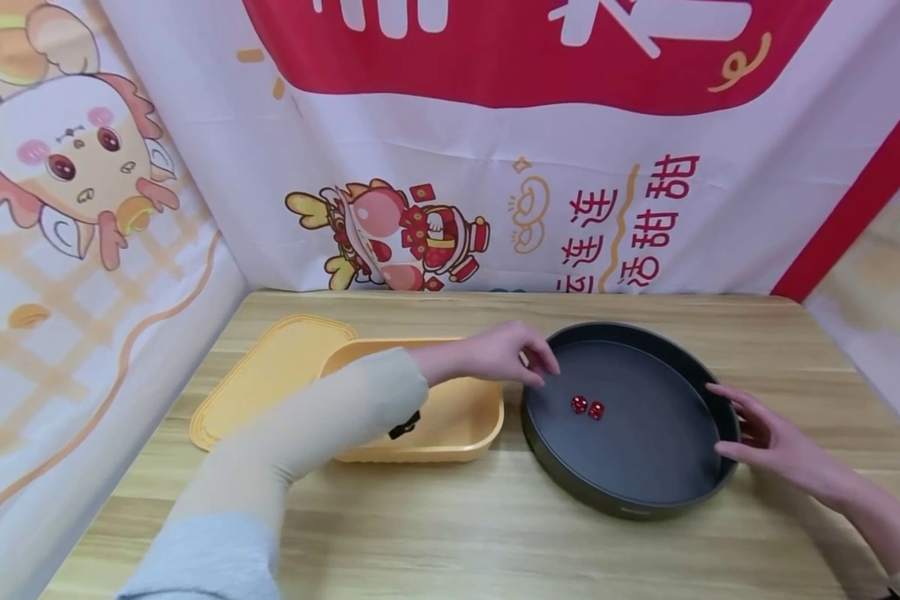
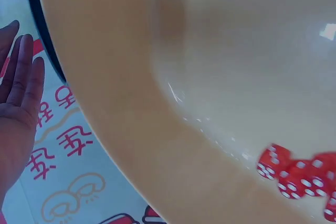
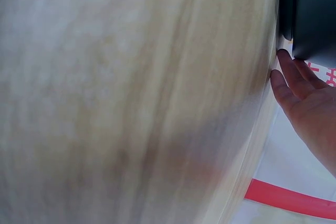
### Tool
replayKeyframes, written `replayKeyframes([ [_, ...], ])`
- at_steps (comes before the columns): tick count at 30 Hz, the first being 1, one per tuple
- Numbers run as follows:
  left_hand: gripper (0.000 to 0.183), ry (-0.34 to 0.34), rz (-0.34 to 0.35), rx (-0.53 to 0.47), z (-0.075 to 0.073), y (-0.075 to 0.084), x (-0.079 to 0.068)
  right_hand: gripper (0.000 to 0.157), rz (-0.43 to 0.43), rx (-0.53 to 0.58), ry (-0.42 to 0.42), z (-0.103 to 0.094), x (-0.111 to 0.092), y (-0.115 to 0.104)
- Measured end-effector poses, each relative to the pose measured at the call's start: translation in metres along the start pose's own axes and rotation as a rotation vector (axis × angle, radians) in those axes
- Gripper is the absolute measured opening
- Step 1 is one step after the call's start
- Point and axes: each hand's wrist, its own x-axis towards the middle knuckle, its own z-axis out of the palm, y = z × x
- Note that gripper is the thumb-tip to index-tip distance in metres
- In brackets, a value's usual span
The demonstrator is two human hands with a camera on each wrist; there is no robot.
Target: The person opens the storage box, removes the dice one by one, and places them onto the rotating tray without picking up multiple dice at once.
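Observation:
Two red dice (image 1: 587,406) with white dots lie side by side in the round dark pan (image 1: 630,471), left of its middle. Over the pan's left rim, my left hand (image 1: 513,354) hangs with fingers loosely bent, its forearm crossing the yellow box (image 1: 450,417). Nothing shows in its fingers in the left wrist view. Several more red dice (image 2: 302,177) sit inside the box there; the sleeve hides them in the head view. At the pan's right rim is my right hand (image 1: 776,446), thumb and fingers spread, fingertips right at the wall.
A yellow lid (image 1: 270,375) lies left of the box, partly behind it. The wooden table (image 1: 457,533) meets a printed cloth backdrop (image 1: 450,142) at its far edge, with more cloth on both sides.

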Motion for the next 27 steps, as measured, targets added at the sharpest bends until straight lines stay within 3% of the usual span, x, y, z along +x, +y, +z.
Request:
replayKeyframes([
  [9, 0.016, 0.061, -0.024, -0.059, -0.011, 0.006, -0.054, 0.073, 0.000, -0.014, 0.010, -0.001, -0.004, 0.003],
  [16, 0.018, 0.140, -0.124, -0.088, -0.027, 0.005, -0.095, 0.074, 0.000, -0.003, 0.010, -0.002, -0.006, 0.004],
  [23, 0.019, 0.208, -0.231, -0.089, -0.037, -0.017, -0.134, 0.074, 0.008, -0.010, 0.005, 0.000, -0.003, 0.001],
  [27, 0.020, 0.202, -0.259, -0.089, -0.037, -0.031, -0.154, 0.073, 0.009, -0.012, 0.000, 0.001, -0.001, 0.000],
])
